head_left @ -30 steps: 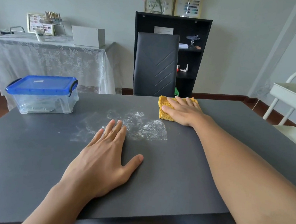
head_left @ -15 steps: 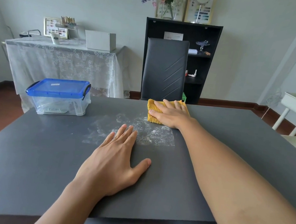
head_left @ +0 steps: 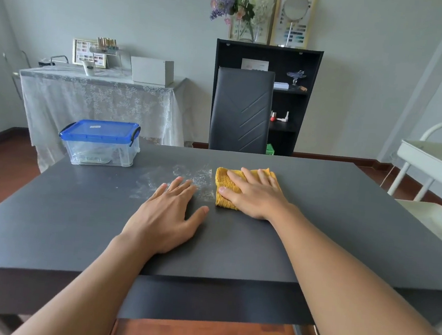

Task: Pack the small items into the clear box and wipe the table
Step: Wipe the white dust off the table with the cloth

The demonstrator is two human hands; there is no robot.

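My left hand [head_left: 167, 217] lies nearest me, flat on the dark table [head_left: 343, 234], palm down, fingers loose and spread, gripping nothing; I judge it is only bracing me. Its fingertips reach into the near edge of the whitish smear [head_left: 186, 177] on the tabletop.

Just beyond and to the right of that hand, my right hand [head_left: 255, 195] presses flat on the folded yellow cloth [head_left: 224, 188], fingers stretched out over it and not curled around it. The cloth shows mostly on the thumb side, and its left edge sits right at the right end of the smear. So the dirty patch lies to the left of my wiping hand, stretching crosswise, away toward the far left. I judge the next stroke wants to run leftward along that length, passing just ahead of my left fingertips, which may need to lift clear.

Farther off, well to the left of both hands, the clear box [head_left: 101, 149] stands near the far left corner with its blue lid [head_left: 99, 130] on; the packing looks finished.
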